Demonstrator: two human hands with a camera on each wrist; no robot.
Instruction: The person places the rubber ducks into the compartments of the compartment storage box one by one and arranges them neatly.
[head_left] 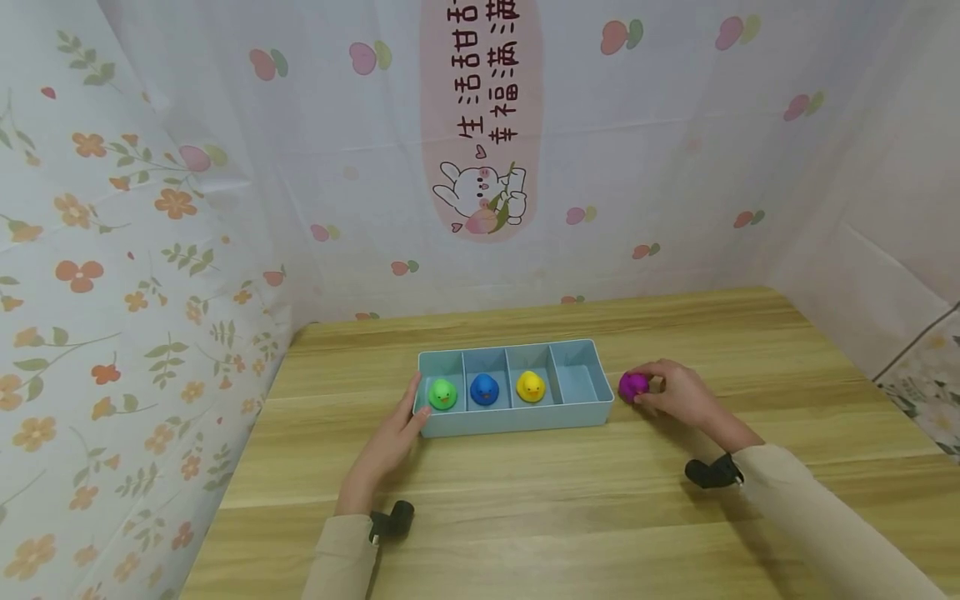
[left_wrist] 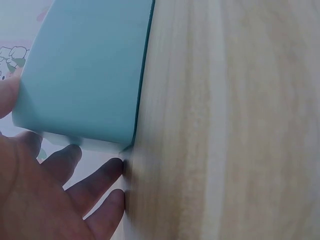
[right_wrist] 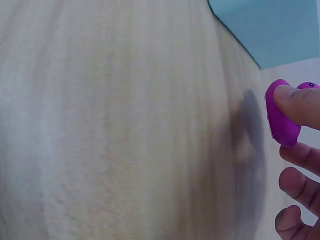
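Note:
A light blue box [head_left: 517, 419] with several compartments in a row stands on the table. From left to right, a green rubber duck [head_left: 442, 395], a blue rubber duck [head_left: 484, 389] and a yellow rubber duck [head_left: 531, 387] sit in its first three compartments; the rightmost holds nothing. My left hand [head_left: 393, 433] grips the box's left front corner, thumb at the front rim and fingers along the end wall [left_wrist: 90, 144]. Just right of the box, my right hand [head_left: 678, 393] pinches a purple rubber duck [right_wrist: 283, 117] between thumb and fingers, raised off the table, its shadow beside it.
The wooden table [head_left: 525, 508] reaches back to a printed cloth [head_left: 337, 183] hanging behind it. Floral cloth [head_left: 142, 333] hangs along the left side, and pale cloth [head_left: 862, 233] along the right. Dark wrist cameras are strapped to both wrists.

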